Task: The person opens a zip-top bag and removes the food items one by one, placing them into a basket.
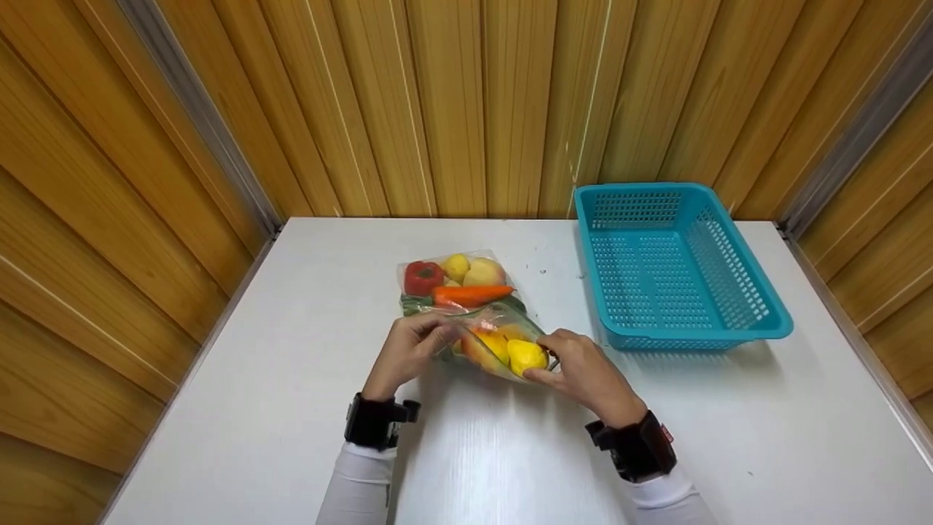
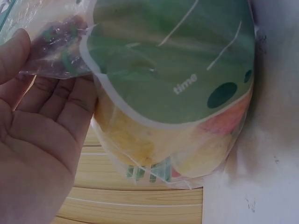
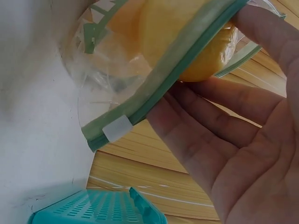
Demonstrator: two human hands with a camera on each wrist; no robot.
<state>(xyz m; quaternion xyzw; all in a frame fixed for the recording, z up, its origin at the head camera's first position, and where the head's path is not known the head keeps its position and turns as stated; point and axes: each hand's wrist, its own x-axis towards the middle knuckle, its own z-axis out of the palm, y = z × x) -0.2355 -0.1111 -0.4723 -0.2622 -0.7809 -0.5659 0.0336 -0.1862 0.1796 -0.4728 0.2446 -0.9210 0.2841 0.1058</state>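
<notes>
A clear zip bag (image 1: 490,315) with a green zip band hangs between both hands, its mouth spread open towards me. Inside show a yellow lemon-like fruit (image 1: 526,356) and other yellow-orange fruit. My left hand (image 1: 410,351) pinches the bag's left edge between thumb and fingers. At the right end of the mouth, my right hand (image 1: 589,372) grips the rim beside the yellow fruit. A white slider (image 3: 117,128) sits near one end of the zip. Green print (image 2: 173,88) covers much of the bag's side. Some contents are hidden by print and fingers.
Behind lies a second clear bag (image 1: 490,255) holding a red pepper (image 1: 423,278), a carrot (image 1: 472,294), a lemon (image 1: 456,265) and other produce. To the right stands a teal perforated basket (image 1: 603,292) on the white table (image 1: 291,321). Wood-patterned walls (image 1: 452,109) enclose the table.
</notes>
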